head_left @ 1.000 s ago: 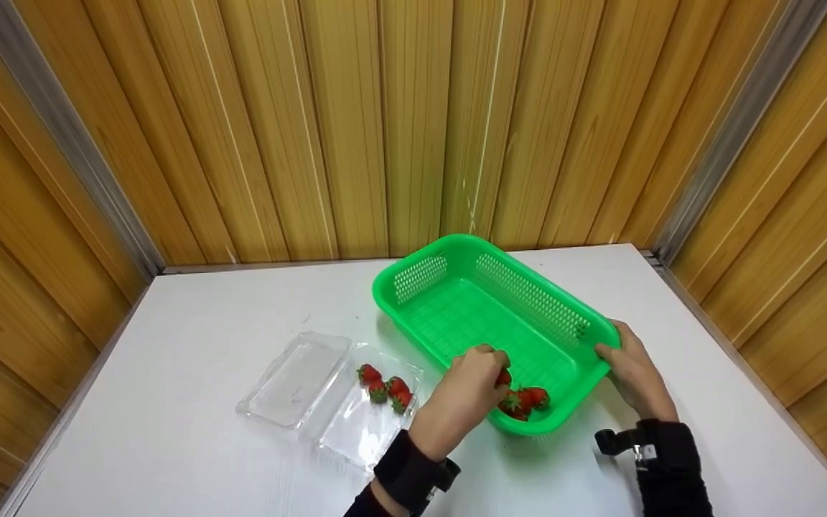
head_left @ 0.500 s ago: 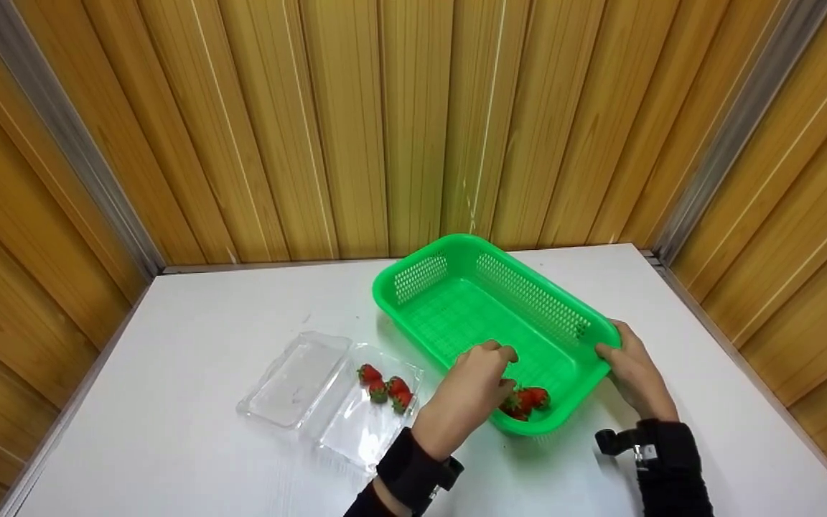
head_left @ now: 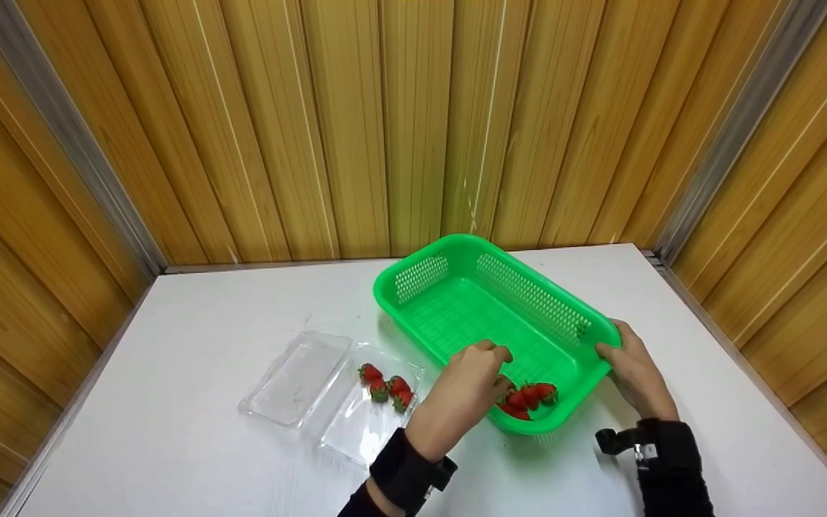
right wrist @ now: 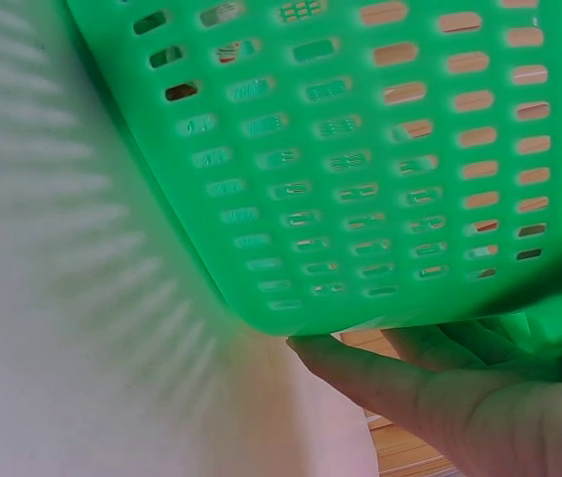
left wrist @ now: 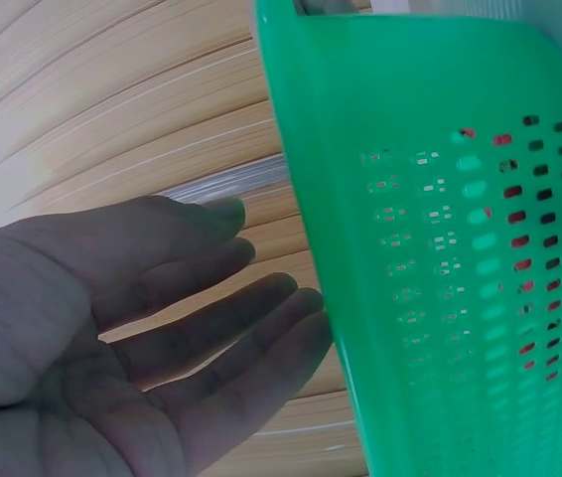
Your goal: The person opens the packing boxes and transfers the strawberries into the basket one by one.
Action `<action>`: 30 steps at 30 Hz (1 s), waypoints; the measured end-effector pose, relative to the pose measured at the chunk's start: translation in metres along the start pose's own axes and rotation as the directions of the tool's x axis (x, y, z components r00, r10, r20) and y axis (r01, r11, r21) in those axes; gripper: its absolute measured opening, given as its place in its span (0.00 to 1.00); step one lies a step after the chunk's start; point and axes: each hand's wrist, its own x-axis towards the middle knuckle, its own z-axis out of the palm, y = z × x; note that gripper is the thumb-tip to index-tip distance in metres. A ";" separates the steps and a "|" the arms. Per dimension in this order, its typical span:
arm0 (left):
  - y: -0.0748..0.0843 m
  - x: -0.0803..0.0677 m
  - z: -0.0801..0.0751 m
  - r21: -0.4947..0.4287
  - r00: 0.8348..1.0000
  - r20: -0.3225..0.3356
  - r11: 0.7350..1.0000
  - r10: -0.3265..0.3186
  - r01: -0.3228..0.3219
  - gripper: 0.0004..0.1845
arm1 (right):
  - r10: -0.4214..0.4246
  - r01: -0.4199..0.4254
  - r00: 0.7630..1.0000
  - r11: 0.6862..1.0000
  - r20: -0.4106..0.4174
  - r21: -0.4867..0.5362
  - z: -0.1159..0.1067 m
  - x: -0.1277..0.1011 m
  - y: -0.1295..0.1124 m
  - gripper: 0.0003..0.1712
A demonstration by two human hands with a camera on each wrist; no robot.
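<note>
A green plastic basket (head_left: 449,305) with perforated walls sits at an angle on the table. Several red strawberries (head_left: 530,395) lie together in its near corner. Over that corner reaches my left hand (head_left: 460,391), fingers loosely bent and apart. In the left wrist view, nothing shows between the fingers (left wrist: 231,338), which are by the basket's rim. My right hand (head_left: 634,370) grips the basket at its right end, thumb over the rim. The right wrist view shows fingers (right wrist: 360,373) under the perforated wall.
Left of the basket lies a clear plastic clamshell box (head_left: 295,380), opened flat, with several strawberries (head_left: 379,390) in one half. Wood-look panel walls (head_left: 413,129) stand along the back and both sides of the white table (head_left: 191,402).
A strawberry at my left fingertips has been let go in the basket, and those fingers have spread. The strawberries in the corner have shifted slightly. My right hand has stayed on the rim.
</note>
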 end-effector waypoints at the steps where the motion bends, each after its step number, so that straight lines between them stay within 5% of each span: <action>1: -0.001 -0.001 -0.001 -0.006 1.000 -0.003 1.000 -0.002 0.002 0.12 | -0.003 0.003 1.000 1.000 0.002 0.002 0.000 0.000 0.000 0.33; 9: -0.019 -0.015 -0.013 -0.001 0.997 -0.077 1.000 -0.028 0.028 0.09 | -0.003 0.003 1.000 1.000 0.004 0.000 0.000 -0.001 -0.001 0.33; 18: -0.063 -0.038 -0.037 -0.012 0.976 -0.093 0.980 -0.197 0.197 0.12 | -0.011 0.011 1.000 1.000 0.011 -0.009 0.000 -0.002 -0.001 0.33; 25: -0.102 -0.062 -0.036 0.012 0.954 -0.129 0.962 -0.269 0.273 0.12 | -0.017 0.018 1.000 1.000 0.026 -0.019 0.000 -0.003 0.000 0.33; 30: -0.120 -0.075 -0.031 0.000 0.948 -0.094 0.952 -0.304 0.305 0.08 | -0.019 0.019 1.000 1.000 0.020 -0.015 0.000 -0.002 -0.001 0.33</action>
